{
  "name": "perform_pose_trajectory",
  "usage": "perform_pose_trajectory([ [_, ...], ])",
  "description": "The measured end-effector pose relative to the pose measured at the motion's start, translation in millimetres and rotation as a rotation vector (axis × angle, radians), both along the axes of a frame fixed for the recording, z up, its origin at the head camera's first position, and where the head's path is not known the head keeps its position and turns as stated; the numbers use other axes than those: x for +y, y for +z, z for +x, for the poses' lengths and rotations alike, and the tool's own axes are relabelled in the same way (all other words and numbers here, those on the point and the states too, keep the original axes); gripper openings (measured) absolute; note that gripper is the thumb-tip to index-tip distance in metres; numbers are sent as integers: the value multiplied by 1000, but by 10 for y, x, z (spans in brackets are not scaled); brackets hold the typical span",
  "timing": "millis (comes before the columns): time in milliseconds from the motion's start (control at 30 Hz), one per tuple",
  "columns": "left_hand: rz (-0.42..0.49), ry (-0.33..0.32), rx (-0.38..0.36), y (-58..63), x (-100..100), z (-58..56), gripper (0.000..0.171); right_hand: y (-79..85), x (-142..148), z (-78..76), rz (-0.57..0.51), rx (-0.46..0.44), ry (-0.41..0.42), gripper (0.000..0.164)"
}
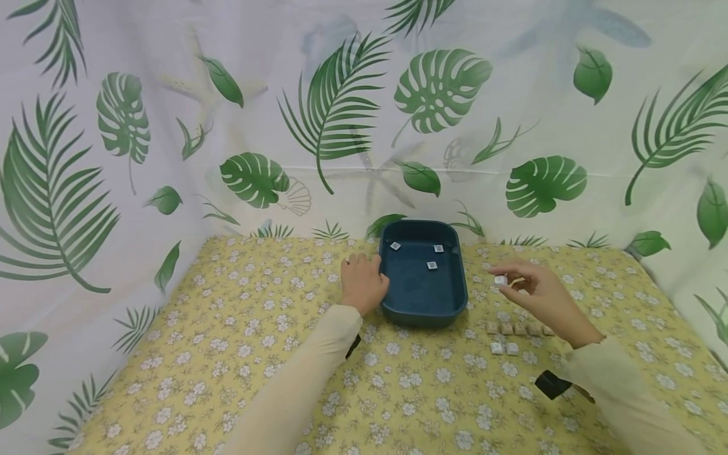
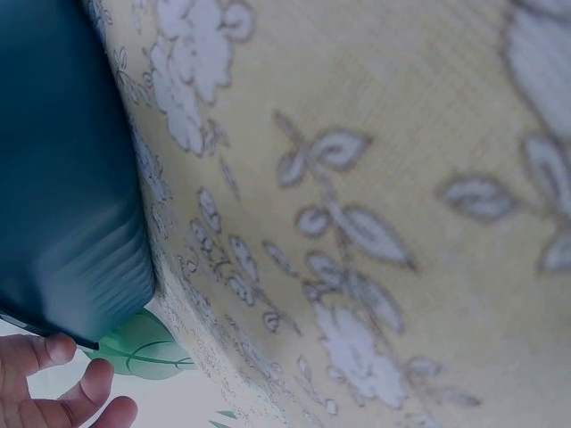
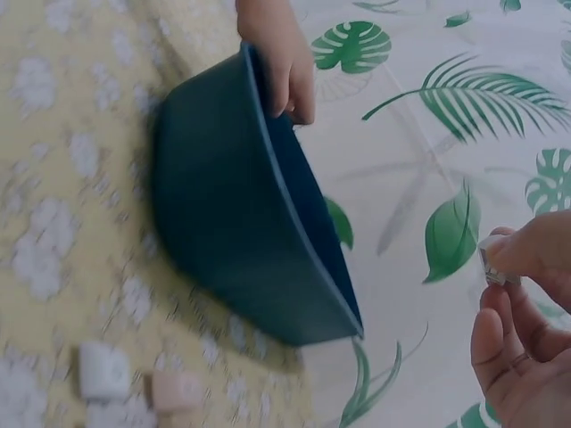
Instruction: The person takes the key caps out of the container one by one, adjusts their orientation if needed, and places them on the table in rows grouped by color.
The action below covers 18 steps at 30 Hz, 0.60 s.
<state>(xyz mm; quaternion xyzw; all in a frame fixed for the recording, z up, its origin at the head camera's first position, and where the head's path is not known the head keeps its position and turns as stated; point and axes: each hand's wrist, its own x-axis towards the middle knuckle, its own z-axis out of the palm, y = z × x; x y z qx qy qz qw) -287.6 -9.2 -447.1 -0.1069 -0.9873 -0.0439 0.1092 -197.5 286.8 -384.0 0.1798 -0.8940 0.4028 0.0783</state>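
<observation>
A deep blue plastic bin stands on the table with several small white keycaps inside, one of them a keycap near its middle. My left hand grips the bin's left rim; in the left wrist view its curled fingers show past the bin's edge. To the right of the bin, my right hand is raised and pinches a white keycap between thumb and fingertips.
In front of the right hand, a row of tan keycaps lies on the flowered yellow tablecloth. Two white keycaps sit just nearer. A leaf-patterned curtain rises behind the bin.
</observation>
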Motion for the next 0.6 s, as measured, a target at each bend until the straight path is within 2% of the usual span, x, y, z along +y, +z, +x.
perform_pose_trajectory([
  [233, 11, -9, -9, -10, 4, -14, 32, -61, 170, 99, 41, -18, -37, 25],
  [500, -2, -10, -32, 22, 14, 8, 35, -111, 286, 182, 29, -96, -99, 26],
  [600, -5, -12, -33, 13, 11, 9, 35, -135, 313, 207, 31, -98, -113, 25],
])
